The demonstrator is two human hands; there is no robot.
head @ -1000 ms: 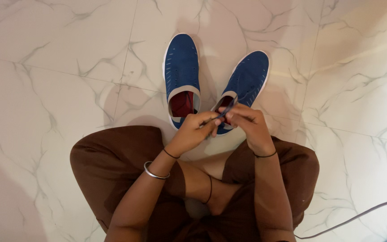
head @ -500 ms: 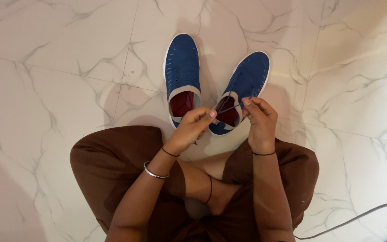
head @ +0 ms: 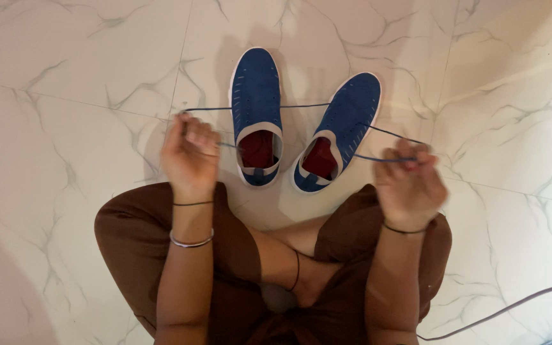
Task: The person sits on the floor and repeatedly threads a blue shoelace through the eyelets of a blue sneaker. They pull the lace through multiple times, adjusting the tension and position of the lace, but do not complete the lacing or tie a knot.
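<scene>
Two blue slip-on shoes with red insides stand side by side on the marble floor: the left shoe points straight away, the right shoe is angled outward. A thin blue lace is stretched wide above them. My left hand grips one end of the lace, to the left of the shoes. My right hand pinches the other end, to the right of them. I sit cross-legged in brown trousers just behind the shoes.
White marble floor tiles with grey veins surround me. A thin grey cable runs across the floor at the lower right. Bracelets circle both wrists.
My hands were together over the right shoe. They have moved far apart to either side, and the blue lace is now pulled out in a long line between them.
</scene>
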